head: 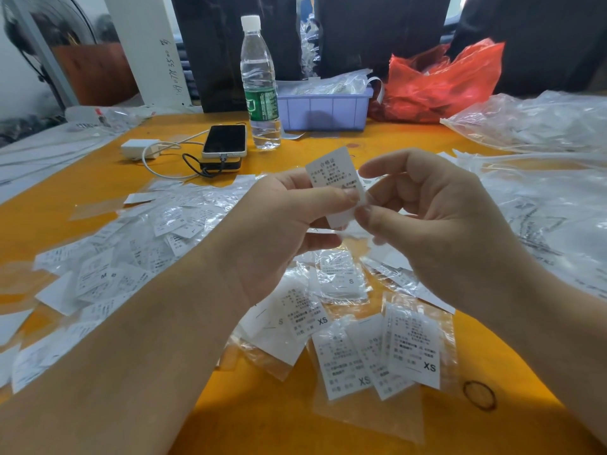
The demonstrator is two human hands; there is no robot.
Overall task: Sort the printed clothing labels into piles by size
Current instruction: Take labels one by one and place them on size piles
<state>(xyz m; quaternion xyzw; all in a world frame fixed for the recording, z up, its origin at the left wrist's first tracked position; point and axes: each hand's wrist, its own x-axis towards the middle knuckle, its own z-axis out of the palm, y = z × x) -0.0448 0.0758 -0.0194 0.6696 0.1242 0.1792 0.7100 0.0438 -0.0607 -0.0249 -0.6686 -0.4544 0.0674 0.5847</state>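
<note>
On the left of the orange tabletop a loose heap of labels lies in clear sleeves, one near its front edge marked M. Behind it sit a white charger, a phone resting on a black power bank, and an upright water bottle.

The left hand is raised above the middle of the tabletop, fingers curled, its thumb pressing the lower part of a white printed label against the fingers behind it. The label stands nearly upright, its printed face toward the camera; its size mark is covered by the thumbs. The right hand meets it from the other side, thumb and curled fingers pinching the same label at its lower right edge, index finger bent over the top. The two thumbs nearly touch.

Below the hands lie sleeved labels marked S and a small pile marked XS. Farther right are a rubber band, a lilac bin, a red plastic bag and crumpled clear bags.
</note>
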